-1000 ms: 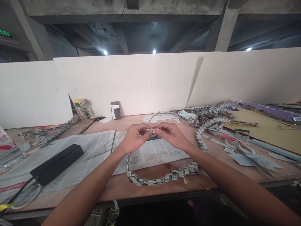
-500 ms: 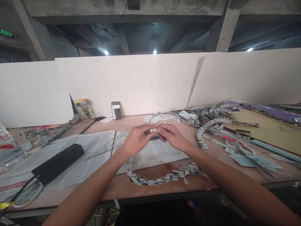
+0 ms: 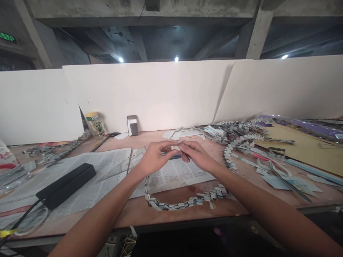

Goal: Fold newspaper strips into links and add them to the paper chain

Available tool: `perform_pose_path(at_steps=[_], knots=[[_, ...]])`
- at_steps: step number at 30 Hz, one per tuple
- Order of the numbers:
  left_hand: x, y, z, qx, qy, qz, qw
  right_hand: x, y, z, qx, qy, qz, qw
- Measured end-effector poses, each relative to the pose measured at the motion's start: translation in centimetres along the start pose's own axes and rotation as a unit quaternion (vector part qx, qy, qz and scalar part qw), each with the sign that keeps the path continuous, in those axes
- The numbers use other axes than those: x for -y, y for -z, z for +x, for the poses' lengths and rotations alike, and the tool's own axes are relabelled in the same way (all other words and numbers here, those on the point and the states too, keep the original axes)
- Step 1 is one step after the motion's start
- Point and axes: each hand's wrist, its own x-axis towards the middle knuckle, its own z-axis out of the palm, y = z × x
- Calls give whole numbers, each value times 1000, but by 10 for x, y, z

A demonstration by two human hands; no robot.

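Between the fingertips of my left hand (image 3: 157,157) and my right hand (image 3: 194,152) is a small folded paper strip (image 3: 175,147), pale and mostly hidden by the fingers. Both hands are closed on it in a pinch, above the spread newspaper (image 3: 184,173). A chain of folded newspaper links (image 3: 175,206) curves across the table below the hands. Its left end rises toward my left wrist and disappears behind it; whether it joins the piece in my fingers cannot be seen. A clear set square (image 3: 118,169) lies on the newspaper left of my left hand.
On the left sit a black box with a cable (image 3: 66,184) and a plastic bag (image 3: 10,164). A phone (image 3: 132,125) and a jar (image 3: 95,124) stand by the white board (image 3: 150,92). Piled paper chains (image 3: 238,132), scissors (image 3: 286,180) and paper scraps lie to the right.
My fingers have shifted slightly around the paper strip, and a little more of it shows between them. My left wrist has moved a touch. The chain on the table stays put.
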Motion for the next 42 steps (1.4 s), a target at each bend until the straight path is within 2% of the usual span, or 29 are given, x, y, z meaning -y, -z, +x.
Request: perform_pose_path(at_steps=[3, 7, 10, 14, 25, 29, 35, 37, 39, 42], knots=[[-1, 2, 0, -8, -4, 35, 999, 2, -2, 0, 9, -7, 6, 1000], [3, 5, 1, -13, -59, 132, 989, 1, -3, 1, 29, -20, -9, 999], [7, 6, 2, -4, -80, 181, 980, 0, -3, 2, 20, -23, -43, 999], [8, 7, 1, 20, -74, 187, 979, 0, -3, 1, 17, -24, -74, 997], [9, 8, 2, 30, -58, 194, 979, -5, 0, 3, 35, -15, -46, 998], [10, 7, 2, 36, -67, 190, 979, -7, -1, 3, 18, -17, -48, 999], [9, 6, 2, -15, -114, 187, 976, -6, -5, 2, -23, -16, -83, 996], [8, 7, 3, -20, -92, 169, 981, -6, -6, 2, -18, -12, -71, 997], [7, 9, 3, -26, -42, 125, 991, -6, -5, 2, -26, -5, -58, 998], [8, 12, 5, -21, 43, 27, 999, -5, -6, 2, -70, 10, -31, 997]])
